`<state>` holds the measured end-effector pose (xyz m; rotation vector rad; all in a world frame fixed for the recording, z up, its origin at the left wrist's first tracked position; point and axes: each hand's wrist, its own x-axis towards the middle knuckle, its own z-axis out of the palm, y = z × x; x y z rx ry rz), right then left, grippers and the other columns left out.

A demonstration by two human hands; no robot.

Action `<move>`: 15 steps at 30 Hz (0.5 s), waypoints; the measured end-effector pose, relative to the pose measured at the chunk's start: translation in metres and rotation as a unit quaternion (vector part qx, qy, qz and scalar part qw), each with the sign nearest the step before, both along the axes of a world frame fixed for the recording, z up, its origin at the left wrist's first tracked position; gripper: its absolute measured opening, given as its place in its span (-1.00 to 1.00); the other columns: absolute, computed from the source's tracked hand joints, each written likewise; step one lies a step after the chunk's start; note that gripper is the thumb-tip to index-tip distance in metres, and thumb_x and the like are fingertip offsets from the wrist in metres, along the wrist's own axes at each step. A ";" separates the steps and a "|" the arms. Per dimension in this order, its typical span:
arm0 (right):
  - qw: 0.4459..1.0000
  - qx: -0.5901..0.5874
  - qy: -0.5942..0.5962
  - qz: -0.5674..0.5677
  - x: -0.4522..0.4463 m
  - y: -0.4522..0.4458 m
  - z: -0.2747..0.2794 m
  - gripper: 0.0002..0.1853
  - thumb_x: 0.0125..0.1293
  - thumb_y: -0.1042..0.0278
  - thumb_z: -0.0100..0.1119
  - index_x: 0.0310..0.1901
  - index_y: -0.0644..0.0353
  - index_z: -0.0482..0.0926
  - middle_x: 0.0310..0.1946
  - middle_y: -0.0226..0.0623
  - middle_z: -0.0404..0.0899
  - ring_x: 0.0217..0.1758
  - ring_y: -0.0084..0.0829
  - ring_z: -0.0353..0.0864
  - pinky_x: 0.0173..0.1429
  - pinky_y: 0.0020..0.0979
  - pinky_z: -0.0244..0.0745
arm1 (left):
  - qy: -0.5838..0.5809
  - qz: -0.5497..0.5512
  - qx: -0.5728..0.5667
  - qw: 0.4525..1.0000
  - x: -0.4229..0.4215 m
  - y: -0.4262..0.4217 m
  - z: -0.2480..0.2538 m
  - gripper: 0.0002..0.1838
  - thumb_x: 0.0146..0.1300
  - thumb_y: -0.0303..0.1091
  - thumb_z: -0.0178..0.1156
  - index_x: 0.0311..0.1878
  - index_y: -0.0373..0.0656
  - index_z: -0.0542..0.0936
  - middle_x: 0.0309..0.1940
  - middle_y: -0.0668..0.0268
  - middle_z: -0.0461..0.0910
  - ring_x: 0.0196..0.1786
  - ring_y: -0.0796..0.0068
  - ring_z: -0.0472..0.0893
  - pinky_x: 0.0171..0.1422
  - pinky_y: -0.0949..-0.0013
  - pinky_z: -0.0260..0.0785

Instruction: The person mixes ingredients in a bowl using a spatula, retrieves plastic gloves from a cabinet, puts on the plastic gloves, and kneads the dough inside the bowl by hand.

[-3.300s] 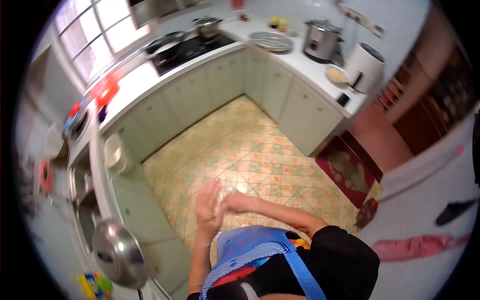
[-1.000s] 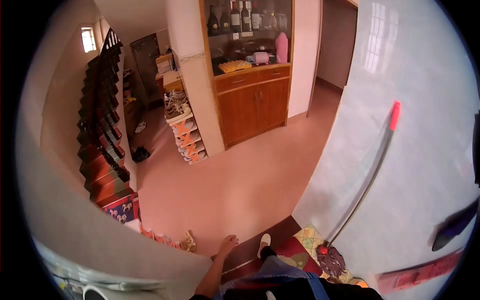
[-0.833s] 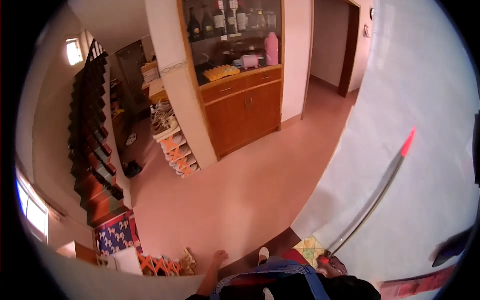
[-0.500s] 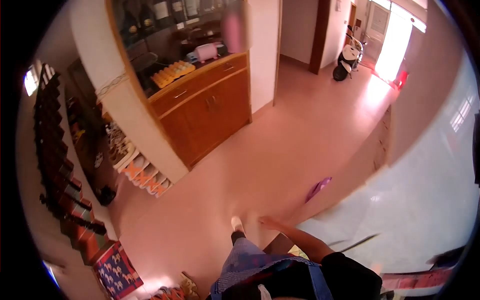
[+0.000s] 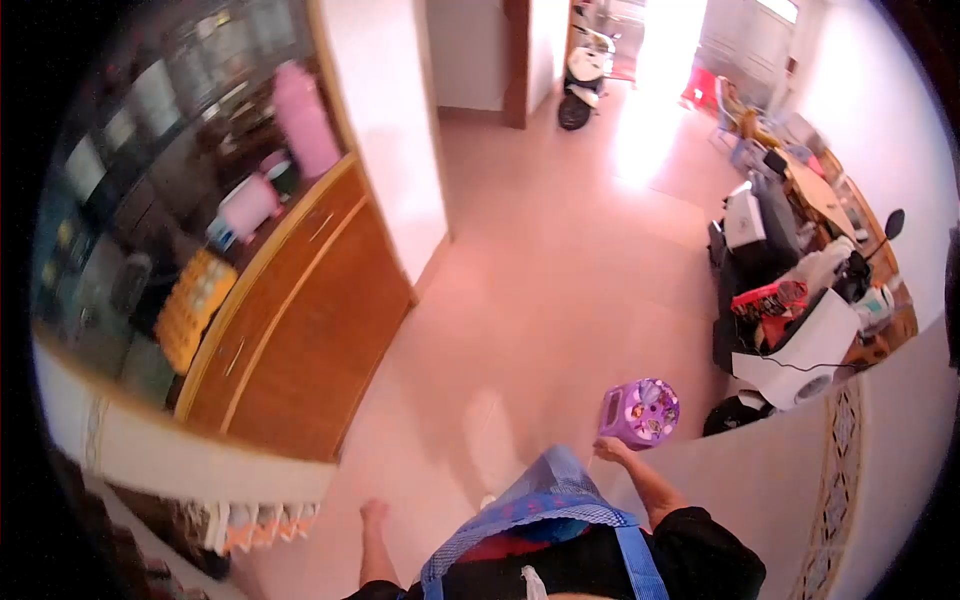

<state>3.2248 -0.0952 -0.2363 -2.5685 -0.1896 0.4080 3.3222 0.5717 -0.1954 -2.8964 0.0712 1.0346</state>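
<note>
My left hand [image 5: 374, 512] hangs low beside my body over the pink floor. It is small and smeared by motion, so its fingers cannot be made out. On the other side, my right hand [image 5: 613, 450] hangs in front of the near edge of a purple stool [image 5: 642, 412] with a patterned top. Whether that hand touches the stool cannot be told, and its fingers are blurred. I wear a blue checked apron [image 5: 545, 505] over a black top.
A wooden cabinet [image 5: 290, 320] at left bears an orange egg tray [image 5: 195, 310] and a pink roll-shaped object [image 5: 248, 205]. A scooter [image 5: 790, 330] loaded with bags stands along the right wall. Another scooter [image 5: 582, 85] is near the bright doorway. A shoe rack [image 5: 265, 525] sits lower left.
My view has swung to the right and forward. The cabinet looks nearer, the loaded scooter and the whole stool have come into view, and my left hand now shows.
</note>
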 end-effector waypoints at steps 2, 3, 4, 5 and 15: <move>0.990 -0.029 0.136 -0.030 0.011 -0.032 0.035 -0.74 0.13 0.23 0.05 -0.20 0.15 0.57 -0.23 -0.24 0.61 -0.23 -0.24 0.57 -0.22 -0.29 0.48 | -0.109 0.482 -0.541 0.681 0.100 -0.009 0.004 -0.91 0.18 -0.30 0.13 -0.39 -0.06 0.56 -0.49 0.35 0.56 -0.49 0.46 0.55 -0.38 0.35 0.45; 0.949 -0.045 0.302 -0.072 0.015 -0.051 0.036 -0.63 0.14 0.22 0.01 -0.04 0.13 0.58 -0.10 -0.31 0.61 -0.10 -0.23 0.56 -0.15 -0.31 0.46 | -0.122 0.464 -0.597 0.644 0.150 -0.021 0.004 -0.94 0.18 -0.34 0.16 -0.37 -0.07 0.51 -0.48 0.36 0.54 -0.50 0.48 0.53 -0.41 0.41 0.44; 0.947 -0.039 0.303 -0.099 0.012 -0.065 0.037 -0.63 0.14 0.22 0.01 -0.04 0.13 0.58 -0.10 -0.31 0.61 -0.10 -0.23 0.56 -0.15 -0.31 0.46 | -0.133 0.491 -0.588 0.629 0.187 -0.049 0.018 -0.92 0.18 -0.33 0.17 -0.36 -0.07 0.50 -0.48 0.36 0.53 -0.48 0.49 0.53 -0.42 0.41 0.43; 0.923 0.082 0.294 -0.233 0.010 -0.074 0.034 -0.65 0.13 0.18 0.03 -0.08 0.10 0.59 -0.17 -0.32 0.61 -0.18 -0.26 0.55 -0.21 -0.32 0.44 | -0.148 0.518 -0.578 0.612 0.225 -0.076 0.027 -0.90 0.19 -0.31 0.17 -0.36 -0.08 0.49 -0.48 0.36 0.53 -0.46 0.49 0.54 -0.43 0.41 0.43; 0.864 0.225 0.221 -0.391 0.258 -0.230 0.016 -0.70 0.12 0.02 0.07 -0.32 0.08 0.56 -0.41 -0.25 0.61 -0.46 -0.28 0.50 -0.37 -0.30 0.38 | 0.031 0.200 -0.488 0.849 0.357 -0.277 -0.008 -0.84 0.28 -0.21 0.08 -0.35 -0.05 0.48 -0.49 0.34 0.52 -0.37 0.38 0.54 -0.38 0.28 0.42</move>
